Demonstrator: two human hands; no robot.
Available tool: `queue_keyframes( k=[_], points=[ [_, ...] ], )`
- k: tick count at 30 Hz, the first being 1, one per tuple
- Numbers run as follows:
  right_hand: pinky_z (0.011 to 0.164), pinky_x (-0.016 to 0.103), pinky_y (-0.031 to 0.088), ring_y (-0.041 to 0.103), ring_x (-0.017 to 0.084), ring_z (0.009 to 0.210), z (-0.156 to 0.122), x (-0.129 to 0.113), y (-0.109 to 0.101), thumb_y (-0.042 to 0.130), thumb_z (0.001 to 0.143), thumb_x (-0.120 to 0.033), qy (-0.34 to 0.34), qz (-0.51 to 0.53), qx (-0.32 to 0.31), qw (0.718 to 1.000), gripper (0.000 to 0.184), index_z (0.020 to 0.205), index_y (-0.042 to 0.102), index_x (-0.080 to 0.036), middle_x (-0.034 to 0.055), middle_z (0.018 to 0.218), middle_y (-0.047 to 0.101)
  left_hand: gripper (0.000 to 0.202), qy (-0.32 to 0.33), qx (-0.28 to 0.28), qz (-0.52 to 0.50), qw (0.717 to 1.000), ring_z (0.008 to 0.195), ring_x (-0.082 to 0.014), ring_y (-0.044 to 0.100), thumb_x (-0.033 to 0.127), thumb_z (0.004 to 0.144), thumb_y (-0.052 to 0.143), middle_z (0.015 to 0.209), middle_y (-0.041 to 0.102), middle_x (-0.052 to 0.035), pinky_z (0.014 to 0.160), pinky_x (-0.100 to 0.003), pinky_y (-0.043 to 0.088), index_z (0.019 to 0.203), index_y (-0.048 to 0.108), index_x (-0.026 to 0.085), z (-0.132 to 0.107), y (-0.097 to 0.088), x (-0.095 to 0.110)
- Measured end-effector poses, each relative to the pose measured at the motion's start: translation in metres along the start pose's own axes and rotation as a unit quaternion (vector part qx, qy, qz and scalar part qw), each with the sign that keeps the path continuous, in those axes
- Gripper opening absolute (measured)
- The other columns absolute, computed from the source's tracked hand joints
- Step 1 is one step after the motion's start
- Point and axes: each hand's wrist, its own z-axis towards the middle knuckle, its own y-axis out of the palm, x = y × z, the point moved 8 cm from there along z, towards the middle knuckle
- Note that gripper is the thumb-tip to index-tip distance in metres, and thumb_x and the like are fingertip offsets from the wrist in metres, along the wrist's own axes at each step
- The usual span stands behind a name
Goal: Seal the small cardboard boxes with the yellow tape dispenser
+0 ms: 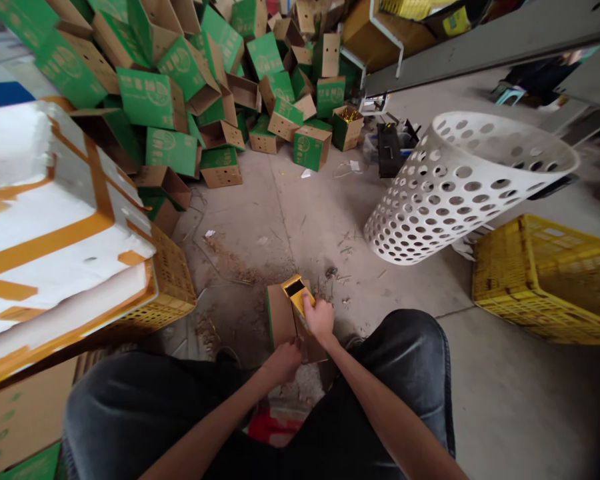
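Note:
Between my knees a cardboard box (281, 313) stands on the floor, its brown flaps folded together along a seam and a green side showing at the left. My right hand (321, 319) grips a yellow carton stapler (296, 291), which rests on or just above the box top. Close to the seam at the box's near edge, my left hand (286, 360) has its fingers curled and pressed to the cardboard flap. Its fingertips are partly hidden.
Many open green boxes (165, 150) are heaped at the back. Left stands a taped white foam box (80, 227) on a yellow crate (175, 293). To the right are a tilted white perforated basket (430, 207) and another yellow crate (510, 280). Debris litters the floor.

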Motion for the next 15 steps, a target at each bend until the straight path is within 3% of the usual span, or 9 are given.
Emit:
queue_keyframes(
  k=[6, 13, 15],
  points=[
    [0.077, 0.031, 0.053, 0.079, 0.033, 0.093, 0.0001, 0.0004, 0.0002, 0.035, 0.107, -0.066, 0.001, -0.005, 0.0, 1.0, 0.079, 0.098, 0.084, -0.005, 0.0282, 0.096, 0.079, 0.04, 0.042, 0.011, 0.033, 0.999, 0.117, -0.0323, 0.067, 0.008, 0.087, 0.055, 0.126, 0.068, -0.0244, 0.092, -0.04, 0.059, 0.127, 0.065, 0.005, -0.0013, -0.0055, 0.0007],
    [0.078, 0.031, 0.053, 0.079, 0.032, 0.093, 0.0008, 0.001, -0.0005, 0.036, 0.107, -0.066, 0.008, -0.005, 0.0, 1.0, 0.077, 0.099, 0.084, -0.006, 0.028, 0.097, 0.079, 0.034, 0.068, 0.038, 0.047, 0.996, 0.114, -0.0311, 0.069, 0.026, 0.102, 0.052, 0.129, 0.068, -0.0213, 0.091, -0.041, 0.059, 0.128, 0.064, 0.007, -0.005, -0.0062, -0.0019],
    [0.078, 0.031, 0.053, 0.079, 0.032, 0.093, 0.0007, 0.0003, -0.0005, 0.036, 0.107, -0.066, 0.006, -0.003, -0.002, 1.0, 0.077, 0.1, 0.084, -0.006, 0.0279, 0.097, 0.079, 0.033, 0.069, 0.042, 0.047, 0.996, 0.114, -0.0313, 0.069, 0.026, 0.102, 0.052, 0.131, 0.068, -0.0228, 0.091, -0.041, 0.059, 0.127, 0.065, 0.007, -0.0054, -0.0062, -0.0017]
  ],
)
